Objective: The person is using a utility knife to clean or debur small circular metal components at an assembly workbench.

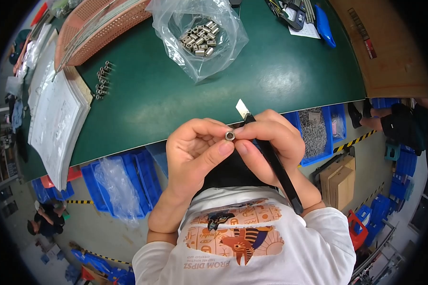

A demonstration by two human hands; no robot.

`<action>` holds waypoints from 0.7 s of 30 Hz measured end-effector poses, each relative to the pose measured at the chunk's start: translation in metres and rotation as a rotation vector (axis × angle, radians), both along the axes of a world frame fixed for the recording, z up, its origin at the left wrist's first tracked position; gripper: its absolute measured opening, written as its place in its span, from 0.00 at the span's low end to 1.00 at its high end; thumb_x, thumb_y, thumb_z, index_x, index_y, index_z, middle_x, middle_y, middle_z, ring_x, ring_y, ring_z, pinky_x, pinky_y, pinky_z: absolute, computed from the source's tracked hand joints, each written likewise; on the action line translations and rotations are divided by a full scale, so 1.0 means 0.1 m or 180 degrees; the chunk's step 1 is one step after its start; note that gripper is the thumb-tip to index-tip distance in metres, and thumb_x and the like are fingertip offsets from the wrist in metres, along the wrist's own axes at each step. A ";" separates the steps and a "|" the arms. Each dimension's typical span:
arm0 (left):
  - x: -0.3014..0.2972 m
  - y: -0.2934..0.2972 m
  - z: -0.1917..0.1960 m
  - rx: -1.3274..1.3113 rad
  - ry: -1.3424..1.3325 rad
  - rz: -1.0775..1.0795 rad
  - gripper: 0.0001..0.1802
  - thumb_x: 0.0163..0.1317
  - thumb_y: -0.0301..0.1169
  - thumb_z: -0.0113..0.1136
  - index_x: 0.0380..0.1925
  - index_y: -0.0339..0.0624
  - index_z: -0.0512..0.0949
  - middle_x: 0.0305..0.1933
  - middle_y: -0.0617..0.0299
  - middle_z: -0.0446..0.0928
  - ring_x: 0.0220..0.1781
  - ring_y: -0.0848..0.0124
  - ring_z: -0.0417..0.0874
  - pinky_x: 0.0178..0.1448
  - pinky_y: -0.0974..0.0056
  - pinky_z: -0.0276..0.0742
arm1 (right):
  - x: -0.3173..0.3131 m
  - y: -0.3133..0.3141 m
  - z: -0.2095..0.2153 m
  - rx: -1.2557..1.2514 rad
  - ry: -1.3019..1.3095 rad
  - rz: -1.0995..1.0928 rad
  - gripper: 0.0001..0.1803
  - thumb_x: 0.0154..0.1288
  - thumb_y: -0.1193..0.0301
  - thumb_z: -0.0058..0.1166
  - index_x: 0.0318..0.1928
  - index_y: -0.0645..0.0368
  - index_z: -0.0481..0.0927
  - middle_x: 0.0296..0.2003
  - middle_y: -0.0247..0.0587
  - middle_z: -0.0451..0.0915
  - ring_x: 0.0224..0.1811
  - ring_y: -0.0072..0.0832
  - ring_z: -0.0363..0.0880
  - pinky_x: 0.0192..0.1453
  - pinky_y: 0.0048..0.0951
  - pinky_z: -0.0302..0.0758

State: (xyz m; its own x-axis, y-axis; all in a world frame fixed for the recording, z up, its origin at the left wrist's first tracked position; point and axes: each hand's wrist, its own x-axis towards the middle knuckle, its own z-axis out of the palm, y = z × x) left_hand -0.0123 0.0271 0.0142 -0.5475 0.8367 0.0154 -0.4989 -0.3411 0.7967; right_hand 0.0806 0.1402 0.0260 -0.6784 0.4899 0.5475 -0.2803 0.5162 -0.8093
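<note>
A small metal sleeve (229, 136) sits between my fingertips just off the table's near edge, its round hole turned up. My left hand (188, 145) is closed and pinches the sleeve between thumb and index finger. My right hand (278, 140), also closed, grips a knife with a black handle (281, 175); its pale blade (242, 107) sticks up past the fingers, pointing away from me. The right thumb and fingertip touch the sleeve's right side. Beyond my hands, a clear plastic bag (195, 70) lies opened on the table with several similar metal sleeves (200, 40) inside.
On the green table (142, 114) stand a pink basket (100, 28) with thin rods, several small metal parts (101, 80) and a stack of papers (57, 118). A blue tool (324, 26) and a cardboard box (390, 47) are at far right. Blue bins (123, 185) sit below the edge.
</note>
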 end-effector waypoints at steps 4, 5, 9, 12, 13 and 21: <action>0.00 0.01 -0.01 0.0017 0.0043 0.0032 0.08 0.53 0.19 0.55 0.35 0.31 0.72 0.36 0.55 0.75 0.37 0.73 0.76 0.44 0.72 0.72 | 0.00 0.01 0.01 0.0157 -0.0048 -0.0069 0.10 0.40 0.81 0.58 0.28 0.61 0.76 0.20 0.37 0.73 0.19 0.25 0.71 0.21 0.21 0.65; 0.00 0.01 -0.01 0.0013 0.0040 0.0033 0.08 0.53 0.19 0.55 0.35 0.31 0.72 0.36 0.55 0.75 0.37 0.73 0.76 0.44 0.72 0.72 | 0.00 0.01 0.01 0.0153 -0.0051 -0.0069 0.10 0.40 0.81 0.58 0.28 0.61 0.76 0.20 0.37 0.73 0.19 0.25 0.71 0.21 0.21 0.65; 0.01 0.01 -0.01 0.0054 0.0017 0.0053 0.09 0.54 0.19 0.53 0.37 0.31 0.73 0.37 0.55 0.74 0.38 0.73 0.76 0.44 0.72 0.71 | 0.00 0.01 -0.01 0.0392 0.0018 -0.0159 0.13 0.37 0.81 0.59 0.29 0.60 0.77 0.19 0.36 0.72 0.17 0.25 0.69 0.19 0.22 0.64; 0.01 0.01 -0.03 0.0044 0.0139 0.0091 0.09 0.54 0.19 0.52 0.37 0.31 0.74 0.36 0.56 0.74 0.39 0.73 0.75 0.44 0.73 0.71 | 0.00 0.01 -0.04 0.0506 0.0056 -0.0223 0.14 0.35 0.81 0.60 0.29 0.58 0.77 0.18 0.35 0.71 0.17 0.25 0.69 0.19 0.22 0.63; 0.01 0.02 -0.04 0.0063 0.0240 0.0093 0.09 0.54 0.18 0.52 0.36 0.31 0.74 0.36 0.56 0.74 0.39 0.73 0.75 0.44 0.73 0.71 | 0.00 0.00 -0.04 0.0549 0.0067 -0.0255 0.14 0.35 0.81 0.60 0.29 0.58 0.77 0.18 0.35 0.71 0.16 0.25 0.69 0.19 0.22 0.63; -0.03 0.04 0.00 -0.0134 0.2391 0.1059 0.11 0.47 0.17 0.59 0.33 0.34 0.76 0.33 0.54 0.74 0.33 0.69 0.77 0.35 0.71 0.74 | 0.00 -0.02 -0.02 0.0327 -0.0008 -0.0244 0.11 0.37 0.81 0.58 0.27 0.59 0.76 0.18 0.36 0.73 0.17 0.26 0.70 0.20 0.23 0.64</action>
State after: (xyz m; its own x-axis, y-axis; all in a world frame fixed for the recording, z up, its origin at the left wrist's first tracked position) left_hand -0.0157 0.0306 0.0141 -0.6232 0.6405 0.4487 0.2942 -0.3396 0.8934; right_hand 0.0806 0.1383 0.0240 -0.6425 0.4818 0.5958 -0.2350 0.6162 -0.7517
